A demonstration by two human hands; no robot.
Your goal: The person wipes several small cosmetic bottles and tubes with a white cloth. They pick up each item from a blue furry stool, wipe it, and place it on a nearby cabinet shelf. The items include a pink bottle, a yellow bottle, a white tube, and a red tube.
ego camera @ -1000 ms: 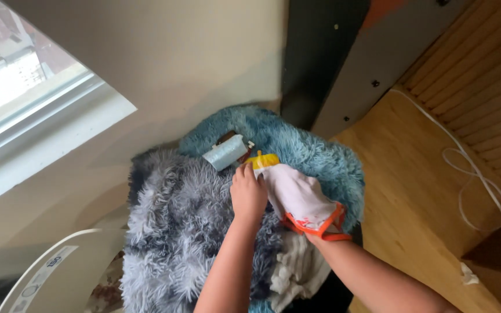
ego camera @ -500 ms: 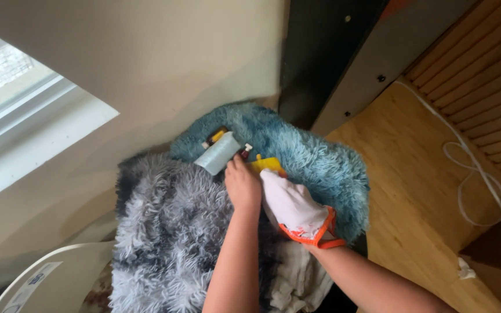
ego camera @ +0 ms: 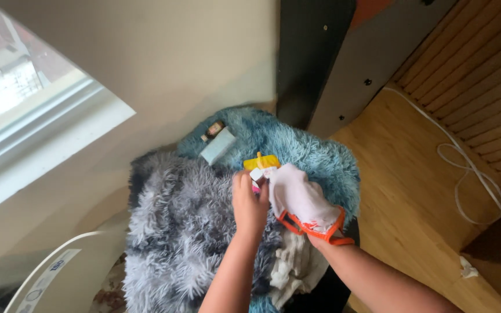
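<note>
Left hand: we see the bare left hand [ego camera: 250, 203] at frame centre, back toward the camera, fingers curled around a small white item [ego camera: 256, 174]; its exact kind is too small to tell.
Right hand: the right hand [ego camera: 302, 200] sits just right of centre, wearing a white glove [ego camera: 297, 194] with an orange cuff [ego camera: 314, 229]. Its fingertips meet the left hand at the small white item; we cannot tell whether this hand is closed on it.
Small white item: located between both hands, just below a yellow object [ego camera: 262, 162], touching or nearly touching it.
Yellow object: flat, rectangular, lying on the teal fluffy blanket [ego camera: 314, 156] directly above the hands.
Grey fluffy blanket: the grey fluffy blanket [ego camera: 175, 232] fills the lower centre-left of the frame, under the left forearm, and overlaps the teal one.
Pale blue tube: a pale blue tube [ego camera: 217, 146] lies upper left of the hands, on the teal blanket's edge.
White cloth: a crumpled white cloth [ego camera: 294, 266] lies below the hands.
Floor: wooden floor [ego camera: 413, 197] at right, carrying a looped white cable [ego camera: 465, 174].
Window: window [ego camera: 24, 98] at upper left.
</note>
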